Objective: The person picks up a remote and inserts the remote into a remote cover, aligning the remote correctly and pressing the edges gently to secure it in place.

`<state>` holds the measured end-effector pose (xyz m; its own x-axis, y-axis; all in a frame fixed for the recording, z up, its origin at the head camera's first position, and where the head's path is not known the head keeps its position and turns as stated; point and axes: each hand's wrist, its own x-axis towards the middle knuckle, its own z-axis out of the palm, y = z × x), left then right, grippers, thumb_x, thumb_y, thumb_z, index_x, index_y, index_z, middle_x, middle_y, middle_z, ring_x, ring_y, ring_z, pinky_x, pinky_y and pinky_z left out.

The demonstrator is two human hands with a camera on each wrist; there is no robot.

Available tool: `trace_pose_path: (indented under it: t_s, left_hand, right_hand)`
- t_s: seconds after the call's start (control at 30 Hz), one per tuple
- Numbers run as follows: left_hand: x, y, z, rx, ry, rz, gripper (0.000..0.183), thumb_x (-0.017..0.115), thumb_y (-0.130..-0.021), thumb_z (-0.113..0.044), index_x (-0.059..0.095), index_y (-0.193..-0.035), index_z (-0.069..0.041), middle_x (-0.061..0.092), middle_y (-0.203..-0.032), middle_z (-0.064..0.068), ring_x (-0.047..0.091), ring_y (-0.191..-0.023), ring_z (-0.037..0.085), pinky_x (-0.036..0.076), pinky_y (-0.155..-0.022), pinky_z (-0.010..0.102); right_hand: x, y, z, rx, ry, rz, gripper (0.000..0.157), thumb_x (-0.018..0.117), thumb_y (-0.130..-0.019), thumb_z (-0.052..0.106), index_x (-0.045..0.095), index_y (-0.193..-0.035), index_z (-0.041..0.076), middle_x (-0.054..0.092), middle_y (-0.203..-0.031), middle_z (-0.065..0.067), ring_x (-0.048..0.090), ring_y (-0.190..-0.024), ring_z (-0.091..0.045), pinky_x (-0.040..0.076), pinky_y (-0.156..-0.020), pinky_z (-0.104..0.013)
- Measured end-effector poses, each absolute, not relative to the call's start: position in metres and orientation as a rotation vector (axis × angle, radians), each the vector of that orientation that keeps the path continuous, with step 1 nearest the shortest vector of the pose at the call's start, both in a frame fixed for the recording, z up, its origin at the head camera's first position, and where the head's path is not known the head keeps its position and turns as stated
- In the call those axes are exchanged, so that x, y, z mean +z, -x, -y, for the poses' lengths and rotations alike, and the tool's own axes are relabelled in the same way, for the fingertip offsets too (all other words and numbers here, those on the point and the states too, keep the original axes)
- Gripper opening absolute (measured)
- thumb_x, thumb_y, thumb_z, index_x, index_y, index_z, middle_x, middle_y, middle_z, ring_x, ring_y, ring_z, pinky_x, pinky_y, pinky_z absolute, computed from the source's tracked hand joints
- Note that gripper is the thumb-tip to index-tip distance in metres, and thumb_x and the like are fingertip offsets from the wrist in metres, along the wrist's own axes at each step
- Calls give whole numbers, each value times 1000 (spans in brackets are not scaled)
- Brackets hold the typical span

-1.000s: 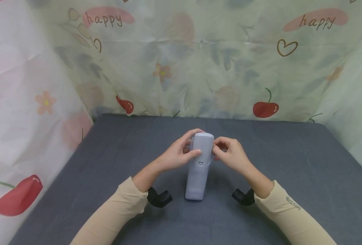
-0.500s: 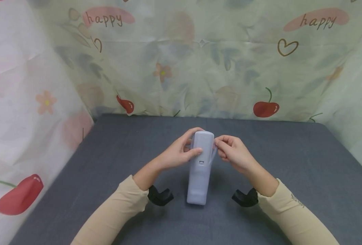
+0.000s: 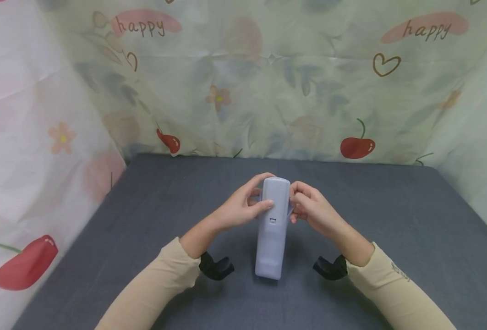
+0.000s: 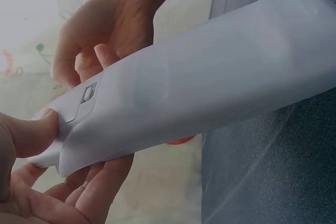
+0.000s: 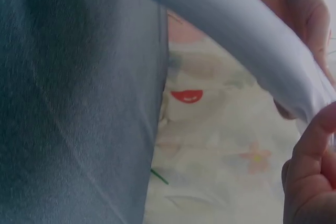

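A long pale lavender remote control (image 3: 271,243), back side up with a small latch (image 4: 89,94), is in both hands above the table's middle. Around it sits what looks like a thin soft sleeve (image 4: 210,72), with a loose edge (image 3: 290,211) on the right side. My left hand (image 3: 243,206) grips the far end, thumb on the back and fingers curled round the other side. Beside that end, my right hand (image 3: 311,204) pinches the loose edge between thumb and forefinger. The remote's front is hidden. Whether its near end touches the table I cannot tell.
A dark grey cloth covers the table (image 3: 177,192). Patterned curtains (image 3: 268,91) stand behind it and at both sides. Black curved wrist mounts (image 3: 216,268) stick out inward below each wrist.
The remote control's near end has swung slightly right and towards me. My right hand has shifted slightly right; the loose edge stood out further half a second ago. My left hand keeps its grip.
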<state>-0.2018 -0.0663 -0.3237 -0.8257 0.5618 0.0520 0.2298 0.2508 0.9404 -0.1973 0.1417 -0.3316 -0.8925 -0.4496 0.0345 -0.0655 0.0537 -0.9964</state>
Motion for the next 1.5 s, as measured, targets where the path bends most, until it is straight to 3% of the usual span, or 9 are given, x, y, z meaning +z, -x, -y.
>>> trace_pose_path:
  t_s: [0.2, 0.43, 0.6, 0.8, 1.07, 1.33, 1.5]
  left_hand:
    - [-323, 202, 69, 1615, -721, -2219, 56, 52, -96, -14, 26, -144, -22, 50, -127, 22, 67, -89, 29, 54, -73, 38]
    - [-324, 203, 70, 1602, -728, -2211, 55, 52, -96, -13, 26, -143, -21, 51, -126, 22, 66, -87, 26, 53, -72, 36]
    - [-324, 203, 70, 1597, -724, -2209, 55, 52, -96, -13, 25, -144, -21, 51, -125, 22, 67, -87, 26, 53, -71, 32]
    - [-323, 203, 71, 1593, -731, -2223, 55, 51, -96, -14, 24, -144, -20, 50, -128, 21, 66, -89, 27, 53, -72, 34]
    - [-325, 201, 67, 1578, -833, -2282, 58, 50, -97, -12, 22, -147, -22, 45, -134, 17, 60, -86, 22, 47, -64, 27]
    - [-329, 197, 61, 1628, -853, -2389, 53, 54, -95, -16, 33, -142, -23, 51, -128, 12, 58, -102, 25, 49, -69, 25]
    - [-331, 196, 59, 1623, -838, -2462, 47, 54, -95, -19, 38, -139, -26, 56, -123, 10, 59, -95, 22, 47, -64, 25]
  right_hand:
    - [-337, 202, -144, -1816, 566, -2161, 6, 44, -92, 1, 39, -95, 2, 45, -76, -2, 52, -64, -10, 53, -60, -24]
    - [-346, 206, -142, -1783, 575, -2394, 12, 50, -95, 6, 42, -99, -2, 49, -74, -6, 53, -57, -11, 54, -56, -29]
    - [-352, 206, -140, -1668, 844, -2866, 16, 59, -88, 0, 52, -102, 1, 54, -69, -6, 51, -56, -6, 50, -53, -24]
    - [-354, 205, -137, -1595, 1053, -3177, 20, 70, -78, -4, 67, -97, 3, 65, -79, -8, 58, -64, -10, 53, -55, -25]
    - [-356, 207, -136, -1434, 1158, -3260, 14, 71, -77, -4, 72, -91, -1, 70, -78, -11, 64, -64, -17, 55, -54, -26]
    - [-357, 206, -135, -1211, 1241, -3342, 7, 68, -80, -4, 69, -87, -3, 68, -75, -13, 62, -63, -16, 53, -53, -26]
    - [-354, 205, -136, -1223, 1155, -3303, 5, 67, -81, -2, 69, -85, -1, 66, -75, -11, 62, -65, -16, 53, -54, -26]
